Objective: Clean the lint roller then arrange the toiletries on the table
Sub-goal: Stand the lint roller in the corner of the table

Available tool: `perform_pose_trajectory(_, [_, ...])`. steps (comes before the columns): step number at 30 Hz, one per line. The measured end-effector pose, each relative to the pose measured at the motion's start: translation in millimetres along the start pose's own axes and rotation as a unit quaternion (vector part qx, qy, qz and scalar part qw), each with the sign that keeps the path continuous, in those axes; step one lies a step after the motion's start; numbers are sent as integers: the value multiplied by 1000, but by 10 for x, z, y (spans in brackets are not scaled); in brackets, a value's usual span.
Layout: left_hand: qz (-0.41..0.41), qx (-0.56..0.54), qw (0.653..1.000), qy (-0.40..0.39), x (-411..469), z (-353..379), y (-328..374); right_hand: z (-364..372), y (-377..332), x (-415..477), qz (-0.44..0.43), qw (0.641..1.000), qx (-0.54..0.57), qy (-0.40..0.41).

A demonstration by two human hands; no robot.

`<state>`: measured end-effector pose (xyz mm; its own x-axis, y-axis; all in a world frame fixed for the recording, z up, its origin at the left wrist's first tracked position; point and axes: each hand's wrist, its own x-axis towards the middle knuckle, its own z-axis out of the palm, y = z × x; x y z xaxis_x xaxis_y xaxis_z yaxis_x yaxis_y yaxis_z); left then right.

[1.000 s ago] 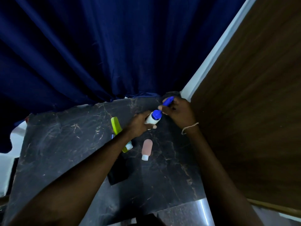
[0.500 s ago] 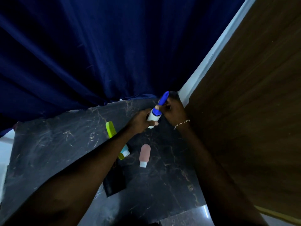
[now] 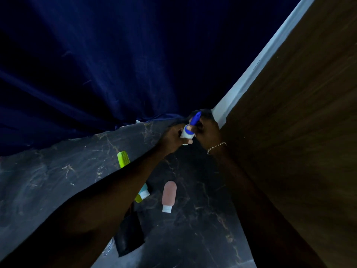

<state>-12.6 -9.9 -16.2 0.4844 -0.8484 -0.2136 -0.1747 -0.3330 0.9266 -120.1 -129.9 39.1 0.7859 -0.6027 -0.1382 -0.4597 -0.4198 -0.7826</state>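
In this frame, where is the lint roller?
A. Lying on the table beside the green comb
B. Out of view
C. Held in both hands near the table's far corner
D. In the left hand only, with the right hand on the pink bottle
C: the left hand grips the white roll end of the lint roller and the right hand holds its blue handle, near the far corner of the table.

On the table (image 3: pixel 58 180), the comb (image 3: pixel 123 158) lies left of the bottle (image 3: pixel 169 193). The pouch (image 3: pixel 129 236) lies before both. The lint roller (image 3: pixel 184 134) is above the far right corner.
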Motion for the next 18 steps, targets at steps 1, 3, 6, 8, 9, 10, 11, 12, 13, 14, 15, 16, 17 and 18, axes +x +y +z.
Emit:
perform_pose_trajectory(1, [1, 1, 1000, 2, 62, 8, -6, -2, 24, 58, -5, 1000, -1, 0])
perform_pose_trajectory(3, [-2, 13, 1000, 12, 165, 24, -4, -12, 51, 171, -29, 999, -25, 0])
perform_pose_trajectory(6, [-11, 30, 999, 33, 282, 45, -21, -7, 86, 333, -43, 996, -78, -16])
perform_pose_trajectory(8, [-10, 35, 998, 46, 336, 48, -53, 18, 111, 406, -45, 993, -102, -22])
perform_pose_trajectory(9, [-10, 34, 998, 49, 361, 47, -73, 31, 117, 431, -43, 993, -103, -26])
perform_pose_trajectory(10, [-12, 35, 998, 49, 384, 48, -88, 41, 122, 454, -40, 994, -101, -29])
perform_pose_trajectory(11, [-18, 40, 998, 47, 394, 47, -99, 50, 126, 469, -39, 993, -103, -31])
perform_pose_trajectory(12, [-22, 46, 998, 45, 404, 49, -117, 59, 133, 481, -38, 993, -109, -32])
perform_pose_trajectory(13, [-24, 54, 997, 43, 408, 51, -137, 67, 135, 486, -40, 992, -118, -32])
perform_pose_trajectory(14, [-25, 61, 997, 44, 414, 53, -157, 77, 130, 488, -44, 990, -127, -34])
perform_pose_trajectory(15, [-30, 64, 997, 44, 419, 54, -172, 87, 120, 491, -48, 989, -134, -35])
perform_pose_trajectory(16, [-37, 64, 996, 44, 424, 52, -182, 99, 115, 500, -47, 989, -138, -36])
perform_pose_trajectory(17, [-42, 64, 996, 43, 424, 47, -183, 109, 117, 509, -41, 989, -139, -37])
perform_pose_trajectory(18, [-42, 66, 996, 42, 424, 45, -185, 115, 121, 523, -33, 989, -137, -38])
